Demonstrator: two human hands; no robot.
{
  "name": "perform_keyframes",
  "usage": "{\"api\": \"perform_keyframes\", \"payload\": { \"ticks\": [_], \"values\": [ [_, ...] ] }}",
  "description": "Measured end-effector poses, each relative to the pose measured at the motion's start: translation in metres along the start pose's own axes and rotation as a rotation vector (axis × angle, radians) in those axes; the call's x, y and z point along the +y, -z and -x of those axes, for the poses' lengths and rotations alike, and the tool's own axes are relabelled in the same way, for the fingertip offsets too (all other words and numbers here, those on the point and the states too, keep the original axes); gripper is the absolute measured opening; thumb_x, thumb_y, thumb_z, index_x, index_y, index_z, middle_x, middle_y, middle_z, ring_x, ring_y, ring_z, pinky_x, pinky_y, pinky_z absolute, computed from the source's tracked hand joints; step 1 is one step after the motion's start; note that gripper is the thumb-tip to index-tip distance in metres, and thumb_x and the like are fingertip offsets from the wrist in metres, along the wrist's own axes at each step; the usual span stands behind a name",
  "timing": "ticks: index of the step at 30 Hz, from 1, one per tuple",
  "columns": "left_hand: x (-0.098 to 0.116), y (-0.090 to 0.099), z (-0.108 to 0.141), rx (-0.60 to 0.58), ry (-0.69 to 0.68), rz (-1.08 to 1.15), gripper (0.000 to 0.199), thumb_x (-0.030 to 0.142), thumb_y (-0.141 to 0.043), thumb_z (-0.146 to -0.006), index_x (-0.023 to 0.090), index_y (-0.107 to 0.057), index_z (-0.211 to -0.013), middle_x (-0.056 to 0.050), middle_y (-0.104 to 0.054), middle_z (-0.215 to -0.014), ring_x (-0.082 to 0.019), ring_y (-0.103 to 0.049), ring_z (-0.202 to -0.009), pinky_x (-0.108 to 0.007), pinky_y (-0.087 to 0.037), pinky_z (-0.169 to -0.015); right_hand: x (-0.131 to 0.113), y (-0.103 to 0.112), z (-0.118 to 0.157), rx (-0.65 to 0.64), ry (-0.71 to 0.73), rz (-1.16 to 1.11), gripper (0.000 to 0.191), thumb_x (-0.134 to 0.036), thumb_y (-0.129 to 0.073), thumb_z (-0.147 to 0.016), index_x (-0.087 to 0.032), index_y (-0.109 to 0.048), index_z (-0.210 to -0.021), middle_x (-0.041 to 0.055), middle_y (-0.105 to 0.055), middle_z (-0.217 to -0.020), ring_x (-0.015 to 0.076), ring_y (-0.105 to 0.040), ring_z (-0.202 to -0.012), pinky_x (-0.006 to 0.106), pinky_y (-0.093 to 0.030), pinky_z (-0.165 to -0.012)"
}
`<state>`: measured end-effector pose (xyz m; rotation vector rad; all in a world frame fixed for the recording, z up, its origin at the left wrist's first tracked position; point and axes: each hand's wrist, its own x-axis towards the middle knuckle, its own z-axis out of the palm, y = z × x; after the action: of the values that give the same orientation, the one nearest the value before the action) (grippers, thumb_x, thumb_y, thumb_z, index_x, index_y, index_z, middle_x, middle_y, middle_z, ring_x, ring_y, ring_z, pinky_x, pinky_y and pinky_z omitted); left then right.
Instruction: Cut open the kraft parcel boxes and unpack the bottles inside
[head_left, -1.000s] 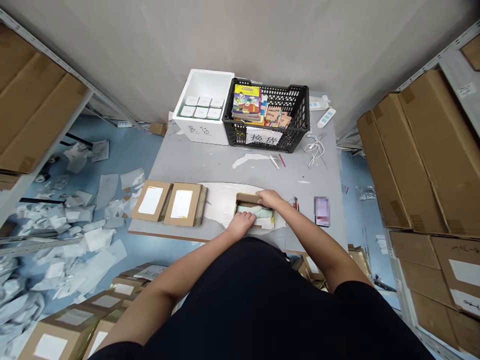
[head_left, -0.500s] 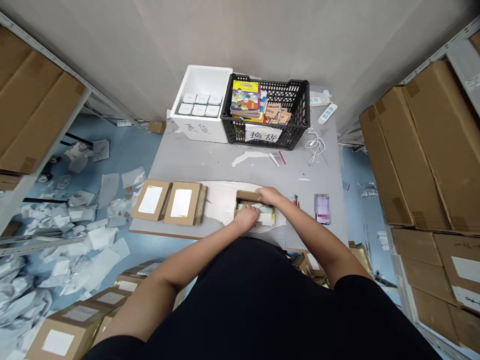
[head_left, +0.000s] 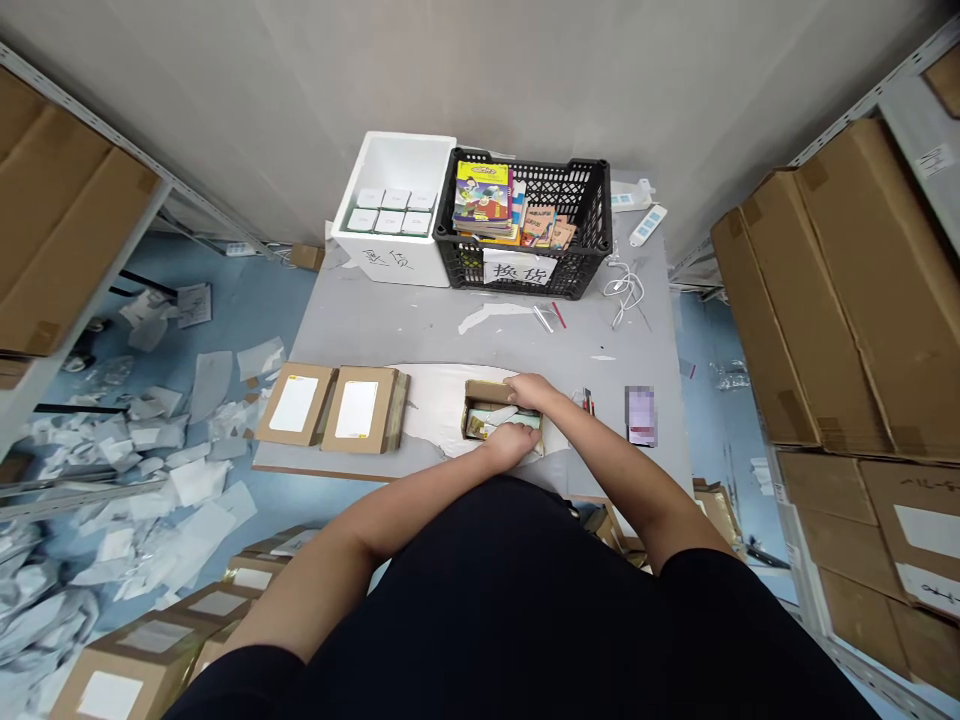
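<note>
A small open cardboard box (head_left: 474,400) stands near the table's front edge, with pale green and white items showing inside. My right hand (head_left: 529,391) grips its far right rim, fingers bent over the edge. At the near right side of the box is my left hand (head_left: 511,446), its fingers bent and closed at the edge; what they hold there is hidden. To the left lie two closed cardboard boxes with white labels, one at the far left (head_left: 295,404) and one nearer (head_left: 358,408).
A white foam box (head_left: 409,262) and a black crate (head_left: 592,215) of books stand at the back. A phone (head_left: 641,415), a cable (head_left: 624,290) and power strips lie right. Cartons (head_left: 802,300) flank the table; papers litter the left floor.
My left hand has moved right, from inside the box to its near right edge, uncovering more of the contents. My right hand stays at the far rim. The view has shifted slightly.
</note>
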<state>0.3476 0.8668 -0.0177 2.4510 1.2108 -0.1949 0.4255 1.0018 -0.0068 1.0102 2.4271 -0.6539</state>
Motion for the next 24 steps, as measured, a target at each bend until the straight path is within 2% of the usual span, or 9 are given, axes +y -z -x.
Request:
{"api": "perform_keyframes", "payload": {
  "ticks": [4, 6, 8, 10, 14, 20, 22, 24],
  "values": [
    [0.001, 0.004, -0.001, -0.017, 0.062, 0.043, 0.018, 0.012, -0.046, -0.091, 0.012, -0.057, -0.105, -0.013, -0.067, -0.097, -0.023, -0.064, -0.090, -0.033, -0.048, -0.077, 0.003, 0.000, -0.002, -0.007, -0.008, 0.006, 0.030, -0.033, -0.059, -0.086, -0.024, -0.063, -0.115, 0.0079, -0.069, -0.113, 0.0231, -0.064, -0.100, 0.026, -0.043, -0.073],
    [0.002, 0.006, -0.006, -0.047, 0.150, 0.091, 0.020, 0.023, -0.053, -0.091, 0.011, -0.058, -0.106, -0.014, -0.068, -0.095, -0.025, -0.065, -0.090, -0.034, -0.048, -0.076, 0.004, 0.000, -0.002, -0.004, -0.013, 0.007, 0.030, -0.033, -0.058, -0.086, -0.024, -0.063, -0.114, 0.0077, -0.069, -0.113, 0.0233, -0.065, -0.099, 0.026, -0.042, -0.072],
    [0.002, 0.008, -0.013, -0.072, 0.224, 0.118, 0.035, 0.039, -0.063, -0.086, 0.009, -0.060, -0.104, -0.015, -0.069, -0.091, -0.027, -0.066, -0.087, -0.034, -0.049, -0.074, 0.005, -0.001, -0.001, -0.001, -0.020, 0.008, 0.029, -0.033, -0.059, -0.086, -0.024, -0.063, -0.114, 0.0076, -0.069, -0.112, 0.0233, -0.065, -0.099, 0.026, -0.042, -0.071],
    [0.003, 0.008, -0.022, -0.081, 0.253, 0.117, 0.044, 0.047, -0.069, -0.079, 0.008, -0.063, -0.098, -0.017, -0.069, -0.088, -0.029, -0.067, -0.084, -0.034, -0.049, -0.071, 0.006, -0.001, 0.000, 0.002, -0.027, 0.008, 0.029, -0.033, -0.059, -0.086, -0.024, -0.063, -0.113, 0.0073, -0.070, -0.111, 0.0229, -0.065, -0.098, 0.025, -0.042, -0.070],
    [0.006, 0.007, -0.030, -0.075, 0.207, 0.112, 0.030, 0.038, -0.069, -0.081, 0.010, -0.065, -0.091, -0.015, -0.070, -0.088, -0.026, -0.067, -0.084, -0.032, -0.048, -0.072, 0.005, -0.001, 0.001, 0.010, -0.037, 0.004, 0.030, -0.032, -0.059, -0.086, -0.024, -0.062, -0.114, 0.0070, -0.070, -0.111, 0.0225, -0.065, -0.098, 0.025, -0.042, -0.070],
    [0.012, 0.002, -0.011, -0.040, 0.038, 0.091, 0.014, 0.023, -0.054, -0.092, 0.014, -0.062, -0.098, -0.010, -0.069, -0.087, -0.021, -0.065, -0.084, -0.031, -0.046, -0.077, 0.009, 0.002, 0.003, 0.030, -0.035, -0.013, 0.030, -0.031, -0.056, -0.087, -0.025, -0.063, -0.116, 0.0072, -0.069, -0.114, 0.0221, -0.064, -0.101, 0.026, -0.042, -0.074],
    [0.013, 0.001, -0.009, -0.025, 0.007, 0.081, 0.014, 0.018, -0.049, -0.093, 0.015, -0.061, -0.100, -0.009, -0.068, -0.088, -0.020, -0.064, -0.085, -0.032, -0.046, -0.079, 0.011, 0.004, 0.001, 0.032, -0.040, -0.018, 0.031, -0.030, -0.056, -0.087, -0.025, -0.063, -0.117, 0.0078, -0.069, -0.115, 0.0224, -0.064, -0.101, 0.026, -0.042, -0.074],
    [0.013, 0.001, -0.009, -0.011, 0.012, 0.066, 0.017, 0.020, -0.046, -0.095, 0.014, -0.060, -0.101, -0.011, -0.067, -0.088, -0.022, -0.064, -0.085, -0.033, -0.046, -0.077, 0.013, 0.005, -0.002, 0.018, -0.035, -0.026, 0.032, -0.031, -0.059, -0.085, -0.025, -0.064, -0.116, 0.0075, -0.069, -0.114, 0.0228, -0.064, -0.100, 0.026, -0.042, -0.073]
  ]
}}
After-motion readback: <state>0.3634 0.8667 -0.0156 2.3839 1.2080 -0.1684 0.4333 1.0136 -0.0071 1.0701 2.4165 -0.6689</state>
